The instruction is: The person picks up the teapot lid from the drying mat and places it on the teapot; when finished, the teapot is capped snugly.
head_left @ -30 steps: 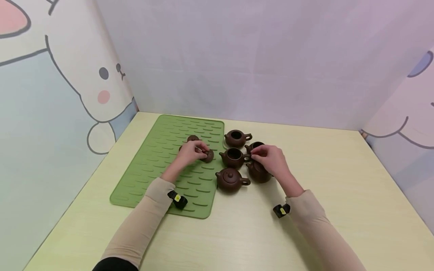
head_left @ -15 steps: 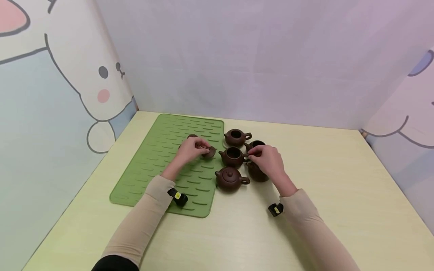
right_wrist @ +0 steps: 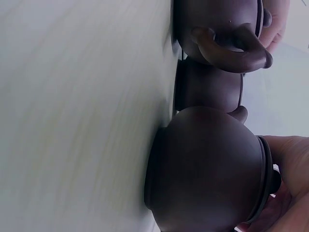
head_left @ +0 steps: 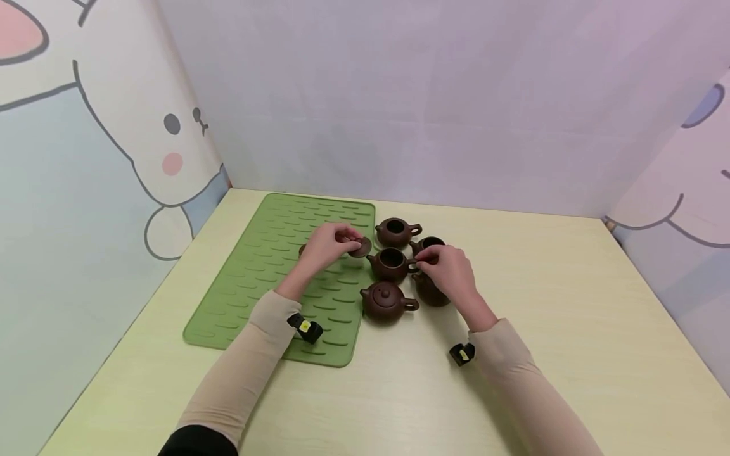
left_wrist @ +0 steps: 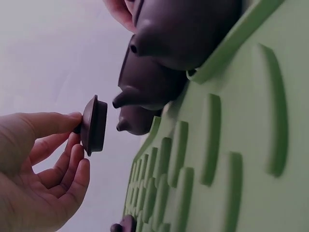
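Note:
My left hand (head_left: 327, 246) pinches a dark brown teapot lid (head_left: 360, 247) by its knob, raised over the mat. In the left wrist view the lid (left_wrist: 94, 125) is tilted on edge, apart from the pots. At the lid's right stands an open teapot (head_left: 390, 266), its spout toward the mat. My right hand (head_left: 450, 271) has thumb and forefinger together on that teapot's handle. Under the right hand is a lidded teapot (head_left: 429, 292), partly hidden; its round body (right_wrist: 207, 169) fills much of the right wrist view.
A lidded teapot (head_left: 384, 303) sits in front, by the edge of the green ridged mat (head_left: 245, 285). Two lidless teapots stand behind, one at the back (head_left: 395, 233) and one farther right (head_left: 428, 244). Another lid (head_left: 302, 251) lies on the mat, mostly behind the left hand.
My left hand has lifted the lid off the mat and carried it right, toward the open teapot. The right hand has shifted slightly left onto the handle.

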`<state>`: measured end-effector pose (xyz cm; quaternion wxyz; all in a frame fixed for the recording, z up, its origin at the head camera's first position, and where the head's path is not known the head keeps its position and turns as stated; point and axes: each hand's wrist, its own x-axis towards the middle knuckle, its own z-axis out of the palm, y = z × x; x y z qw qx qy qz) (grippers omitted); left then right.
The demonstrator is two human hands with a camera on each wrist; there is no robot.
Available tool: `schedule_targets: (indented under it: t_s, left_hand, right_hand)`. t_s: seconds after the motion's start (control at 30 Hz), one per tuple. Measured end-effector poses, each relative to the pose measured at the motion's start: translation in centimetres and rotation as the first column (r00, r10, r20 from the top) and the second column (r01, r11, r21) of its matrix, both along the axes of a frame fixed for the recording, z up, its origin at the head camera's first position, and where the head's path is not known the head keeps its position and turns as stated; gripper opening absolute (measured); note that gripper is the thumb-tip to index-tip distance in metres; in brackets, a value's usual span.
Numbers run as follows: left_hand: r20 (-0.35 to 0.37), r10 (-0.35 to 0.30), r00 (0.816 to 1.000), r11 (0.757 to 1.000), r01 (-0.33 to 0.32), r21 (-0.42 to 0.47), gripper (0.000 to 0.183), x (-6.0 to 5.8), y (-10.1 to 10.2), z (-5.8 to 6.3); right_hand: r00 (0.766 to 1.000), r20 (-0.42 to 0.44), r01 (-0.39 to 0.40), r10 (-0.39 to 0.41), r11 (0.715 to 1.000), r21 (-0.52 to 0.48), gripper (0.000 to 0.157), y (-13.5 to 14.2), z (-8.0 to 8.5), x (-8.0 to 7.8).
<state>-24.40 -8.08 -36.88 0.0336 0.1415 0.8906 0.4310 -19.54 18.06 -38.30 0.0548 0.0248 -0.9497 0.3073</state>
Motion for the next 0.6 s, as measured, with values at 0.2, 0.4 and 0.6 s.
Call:
schedule_targets:
  t_s: [0.2, 0.4, 0.6]
  left_hand:
    - [0.003, -0.031, 1.000, 0.999, 0.031, 0.032, 0.020, 0.3, 1.0, 0.8]
    - [-0.013, -0.076, 0.997, 0.996, 0.076, 0.040, 0.018, 0.2, 2.3, 0.7]
    - [-0.036, -0.095, 0.995, 0.995, 0.095, 0.025, 0.015, 0.1, 3.7, 0.6]
  right_hand:
    - [1.000, -0.001, 0.003, -0.003, 1.000, -0.004, 0.010, 0.0, -0.1, 0.0]
    - [1.000, -0.009, 0.002, -0.002, 1.000, -0.003, 0.010, 0.0, -0.1, 0.0]
    - [1.000, -0.012, 0.004, -0.004, 1.000, 0.003, 0.010, 0.0, -0.1, 0.0]
